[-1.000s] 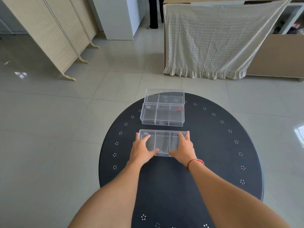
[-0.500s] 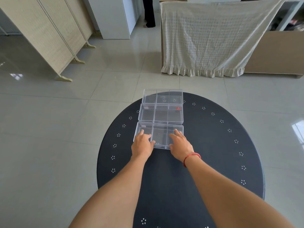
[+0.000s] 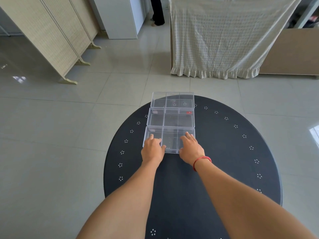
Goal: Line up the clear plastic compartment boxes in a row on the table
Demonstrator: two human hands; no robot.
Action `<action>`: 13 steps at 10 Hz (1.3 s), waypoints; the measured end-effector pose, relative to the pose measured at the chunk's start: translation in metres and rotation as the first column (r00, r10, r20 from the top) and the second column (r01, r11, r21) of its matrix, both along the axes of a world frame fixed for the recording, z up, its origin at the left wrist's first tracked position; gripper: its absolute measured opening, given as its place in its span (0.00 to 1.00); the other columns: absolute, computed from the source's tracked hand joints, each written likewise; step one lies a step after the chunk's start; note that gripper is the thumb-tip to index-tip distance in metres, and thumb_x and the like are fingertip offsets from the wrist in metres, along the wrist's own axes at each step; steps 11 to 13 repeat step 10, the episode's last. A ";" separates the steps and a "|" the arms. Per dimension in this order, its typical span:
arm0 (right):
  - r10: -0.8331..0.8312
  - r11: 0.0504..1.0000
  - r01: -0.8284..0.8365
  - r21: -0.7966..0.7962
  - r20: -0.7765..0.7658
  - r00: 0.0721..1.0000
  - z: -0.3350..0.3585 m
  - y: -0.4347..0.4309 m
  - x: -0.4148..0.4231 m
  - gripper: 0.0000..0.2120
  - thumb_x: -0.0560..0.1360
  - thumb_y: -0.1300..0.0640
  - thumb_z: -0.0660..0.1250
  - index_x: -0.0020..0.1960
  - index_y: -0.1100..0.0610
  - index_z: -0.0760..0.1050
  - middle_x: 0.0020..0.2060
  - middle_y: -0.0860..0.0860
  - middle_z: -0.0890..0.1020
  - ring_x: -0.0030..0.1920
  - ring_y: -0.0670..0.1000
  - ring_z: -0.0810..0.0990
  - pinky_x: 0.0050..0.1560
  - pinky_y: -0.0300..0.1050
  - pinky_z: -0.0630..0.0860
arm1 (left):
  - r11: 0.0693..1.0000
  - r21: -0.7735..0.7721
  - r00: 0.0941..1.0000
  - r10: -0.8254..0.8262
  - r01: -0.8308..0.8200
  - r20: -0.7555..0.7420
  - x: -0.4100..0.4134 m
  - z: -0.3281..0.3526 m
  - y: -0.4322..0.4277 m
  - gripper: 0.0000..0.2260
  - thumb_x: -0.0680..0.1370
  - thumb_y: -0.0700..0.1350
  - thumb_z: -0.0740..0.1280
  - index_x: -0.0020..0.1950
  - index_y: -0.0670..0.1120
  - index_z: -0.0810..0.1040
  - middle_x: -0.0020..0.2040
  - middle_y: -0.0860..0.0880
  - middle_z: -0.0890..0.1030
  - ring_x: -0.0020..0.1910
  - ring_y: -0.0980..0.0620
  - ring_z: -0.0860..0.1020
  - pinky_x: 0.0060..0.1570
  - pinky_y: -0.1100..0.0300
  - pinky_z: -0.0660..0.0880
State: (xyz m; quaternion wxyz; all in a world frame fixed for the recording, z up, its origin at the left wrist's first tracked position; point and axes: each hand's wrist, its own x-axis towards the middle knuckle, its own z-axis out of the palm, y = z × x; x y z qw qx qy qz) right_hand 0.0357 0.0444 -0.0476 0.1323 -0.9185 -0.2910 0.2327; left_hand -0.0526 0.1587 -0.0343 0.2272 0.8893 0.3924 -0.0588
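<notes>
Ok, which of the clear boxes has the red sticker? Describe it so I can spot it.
On the round black table, three clear boxes sit in a line running away from the person. It is the middle box, the only one with a red sticker, in its far right corner.

You have three clear plastic compartment boxes on the round black table (image 3: 224, 169): the far box (image 3: 172, 100) at the table's far edge, the middle box (image 3: 170, 118) touching it, and the near box (image 3: 170, 140) touching that one, toward the table's middle. Each box shows three compartments side by side, nine in all. One red sticker (image 3: 189, 112) sits in the middle box's right compartment. You have two hands on the near box: your left hand (image 3: 152, 150) at its left end and your right hand (image 3: 190, 148) at its right end. One red bracelet (image 3: 201, 161) circles your right wrist.
</notes>
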 end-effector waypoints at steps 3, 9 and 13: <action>-0.015 1.000 0.015 -0.023 0.015 1.000 -0.001 0.004 -0.001 0.19 0.77 0.62 0.63 0.68 0.57 0.68 0.76 0.53 0.61 0.76 0.54 0.60 0.66 0.48 0.73 | 1.000 0.015 1.000 -0.008 0.009 -0.024 0.001 0.000 0.000 0.15 0.79 0.49 0.66 0.63 0.43 0.79 0.74 0.46 0.68 0.71 0.47 0.67 0.56 0.50 0.75; -0.109 0.993 0.112 0.035 -0.066 0.992 0.020 -0.085 0.032 0.26 0.79 0.55 0.60 0.75 0.60 0.60 0.78 0.59 0.55 0.79 0.59 0.54 0.75 0.54 0.62 | 0.996 0.047 0.990 -0.078 0.073 0.121 0.039 0.011 -0.060 0.21 0.80 0.52 0.61 0.70 0.44 0.72 0.74 0.45 0.68 0.75 0.47 0.63 0.72 0.52 0.62; -0.184 0.983 0.184 -0.003 -0.012 0.983 0.018 -0.121 0.045 0.22 0.78 0.55 0.60 0.70 0.61 0.64 0.74 0.58 0.61 0.74 0.58 0.62 0.69 0.53 0.68 | 0.983 0.009 0.964 -0.180 0.181 0.198 0.069 0.007 -0.099 0.21 0.80 0.51 0.61 0.71 0.43 0.71 0.74 0.44 0.68 0.76 0.48 0.61 0.73 0.54 0.59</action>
